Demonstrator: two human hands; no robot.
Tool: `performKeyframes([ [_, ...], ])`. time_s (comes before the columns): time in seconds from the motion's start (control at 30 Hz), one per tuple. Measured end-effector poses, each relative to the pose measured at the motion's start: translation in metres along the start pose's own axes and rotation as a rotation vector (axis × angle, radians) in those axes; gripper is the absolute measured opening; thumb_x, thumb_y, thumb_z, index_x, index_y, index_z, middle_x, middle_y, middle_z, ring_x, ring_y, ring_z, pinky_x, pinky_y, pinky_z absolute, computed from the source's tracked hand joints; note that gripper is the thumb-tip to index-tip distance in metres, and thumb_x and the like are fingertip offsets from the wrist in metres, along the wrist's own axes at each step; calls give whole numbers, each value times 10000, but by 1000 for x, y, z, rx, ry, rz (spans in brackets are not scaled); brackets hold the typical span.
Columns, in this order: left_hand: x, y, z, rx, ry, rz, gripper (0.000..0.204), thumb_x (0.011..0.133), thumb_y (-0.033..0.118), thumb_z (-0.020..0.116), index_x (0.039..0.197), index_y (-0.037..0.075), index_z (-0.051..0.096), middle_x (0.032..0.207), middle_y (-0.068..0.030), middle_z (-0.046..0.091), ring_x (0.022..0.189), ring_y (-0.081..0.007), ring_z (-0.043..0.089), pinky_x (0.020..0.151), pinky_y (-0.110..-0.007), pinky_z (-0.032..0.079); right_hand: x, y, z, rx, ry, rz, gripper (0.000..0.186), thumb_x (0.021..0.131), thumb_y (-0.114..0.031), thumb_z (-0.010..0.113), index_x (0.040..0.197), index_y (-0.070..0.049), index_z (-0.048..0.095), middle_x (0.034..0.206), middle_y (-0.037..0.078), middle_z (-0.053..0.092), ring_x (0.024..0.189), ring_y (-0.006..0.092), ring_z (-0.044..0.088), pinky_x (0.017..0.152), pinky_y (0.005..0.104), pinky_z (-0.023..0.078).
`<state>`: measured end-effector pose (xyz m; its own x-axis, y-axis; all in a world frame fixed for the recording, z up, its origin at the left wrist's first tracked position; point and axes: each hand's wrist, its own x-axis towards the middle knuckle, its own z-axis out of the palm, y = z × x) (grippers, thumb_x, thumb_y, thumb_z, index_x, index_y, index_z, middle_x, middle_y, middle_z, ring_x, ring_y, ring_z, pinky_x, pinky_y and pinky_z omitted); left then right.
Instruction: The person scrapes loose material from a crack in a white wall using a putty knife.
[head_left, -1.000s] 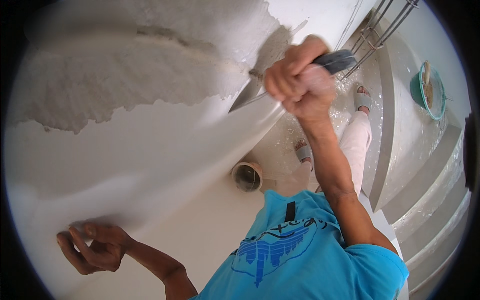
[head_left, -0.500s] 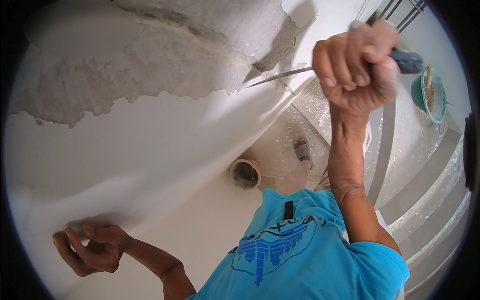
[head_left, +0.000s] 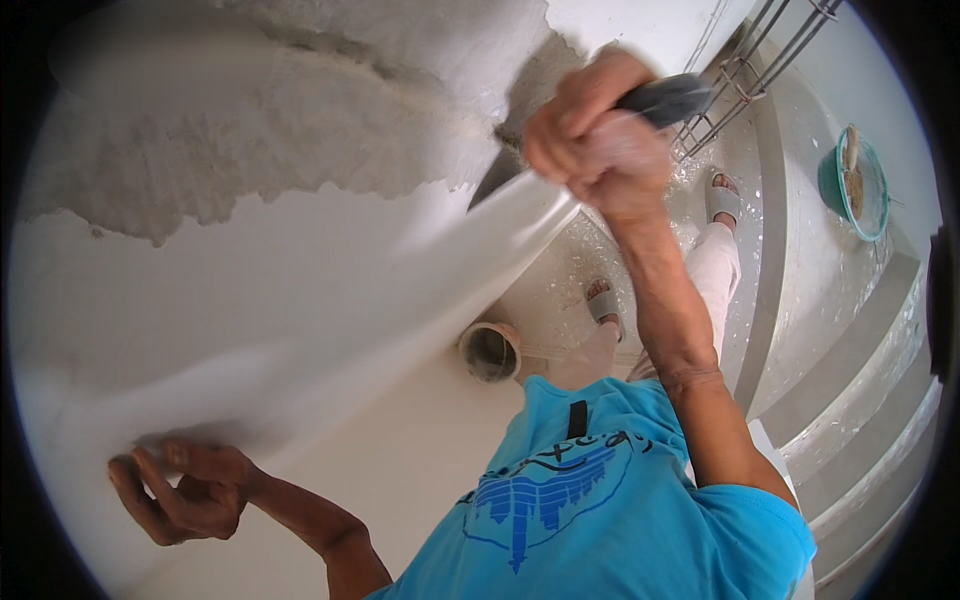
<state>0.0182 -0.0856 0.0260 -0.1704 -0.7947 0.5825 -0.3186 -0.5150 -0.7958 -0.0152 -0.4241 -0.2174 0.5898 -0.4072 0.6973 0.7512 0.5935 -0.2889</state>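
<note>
My right hand (head_left: 605,145) is wrapped round the black handle (head_left: 668,98) of a scraper, up against the wall at the upper middle. Its blade is hidden or lost in motion blur. Before me the wall has a white coated part (head_left: 260,290) with a ragged upper edge, and above that edge lies a rough grey patch (head_left: 190,150). At the lower left, my left hand (head_left: 190,495) rests at the white wall, holding nothing that I can see. Its fingers are bent, with gaps between them.
Below the wall a small bucket (head_left: 490,352) stands near my sandalled feet. Steel bars tied into a cage (head_left: 740,85) rise at the upper right. A teal basin (head_left: 838,185) with a stick-like handle in it sits beyond. Curved steps (head_left: 840,410) run down the right side, and pale flecks litter the floor.
My right hand has swept left and slightly down along the wall with the scraper, uncovering the steel bars and my other foot. The left hand has hardly moved.
</note>
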Motion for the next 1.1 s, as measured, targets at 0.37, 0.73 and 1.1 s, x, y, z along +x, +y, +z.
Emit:
performKeyframes([
  [0.37,3,2,0,45,4,-1,208,983,219,598,1006,34,690,1135,-126,559,1019,-183,633,816,-245,596,-17,4,8,-178,184,135,64,829,-69,652,831,-17,616,557,8,489,417,111,419,397,288,377],
  [0.73,0,-2,-3,37,-3,23,217,979,211,599,1004,13,685,1111,-147,583,1012,-220,644,795,-293,593,29,-50,-7,-160,-190,-101,145,952,-171,562,968,-37,613,562,-25,438,412,64,365,403,254,385],
  [1.1,-3,4,-5,80,-43,-18,230,979,165,594,998,-52,670,1140,-186,548,1029,-277,649,840,-353,589,31,-60,-20,-138,-212,-79,164,980,-181,512,1036,-53,598,636,-37,452,469,46,400,492,239,437],
])
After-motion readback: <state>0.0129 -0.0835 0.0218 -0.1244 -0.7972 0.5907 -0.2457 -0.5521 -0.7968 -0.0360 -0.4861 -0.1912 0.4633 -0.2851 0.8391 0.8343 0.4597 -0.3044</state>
